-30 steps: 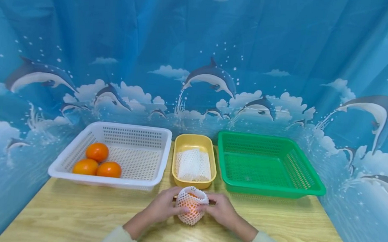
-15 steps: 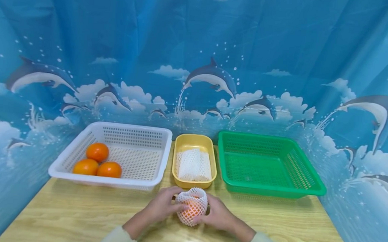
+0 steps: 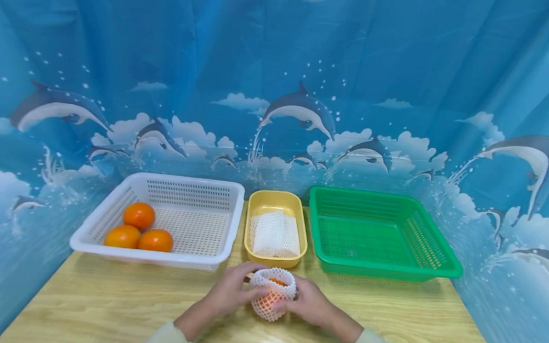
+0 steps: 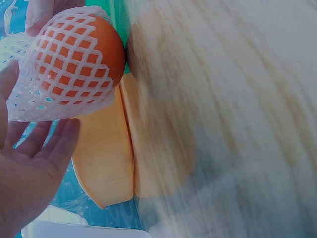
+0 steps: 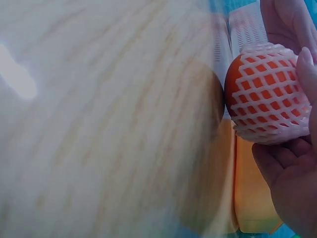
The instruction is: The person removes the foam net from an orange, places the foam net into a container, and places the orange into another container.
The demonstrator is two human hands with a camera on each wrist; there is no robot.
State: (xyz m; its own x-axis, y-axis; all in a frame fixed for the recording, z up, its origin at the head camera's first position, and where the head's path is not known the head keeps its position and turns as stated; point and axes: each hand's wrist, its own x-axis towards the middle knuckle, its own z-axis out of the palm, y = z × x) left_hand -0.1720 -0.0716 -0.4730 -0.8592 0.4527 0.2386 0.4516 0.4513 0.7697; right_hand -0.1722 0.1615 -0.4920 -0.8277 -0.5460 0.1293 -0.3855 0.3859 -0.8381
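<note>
An orange [image 4: 115,50] sits inside a white foam fruit net [image 3: 266,306] just above or on the table, in front of the yellow tray. The net's upper end gapes open, with the top of the fruit showing in it; in both wrist views the fruit's underside is bare. My left hand [image 3: 231,290] holds the netted orange from the left, thumb in front and fingers behind. From the right, my right hand [image 3: 312,303] holds it likewise, its thumb on the front of the net. The far fingertips are partly hidden behind the net in the head view.
A white basket [image 3: 144,256] with three oranges [image 3: 156,240] stands at the back left. The yellow tray [image 3: 274,262] in the middle holds several flat foam nets [image 3: 270,233]. At the back right stands a green basket [image 3: 391,270]. A dolphin-print curtain [image 3: 282,51] surrounds the wooden table [image 3: 106,303].
My right hand's fingers have shifted round the net, and its thumb has moved lower on the front. The net's mouth has spread wider, showing more of the orange's top. The baskets stay put.
</note>
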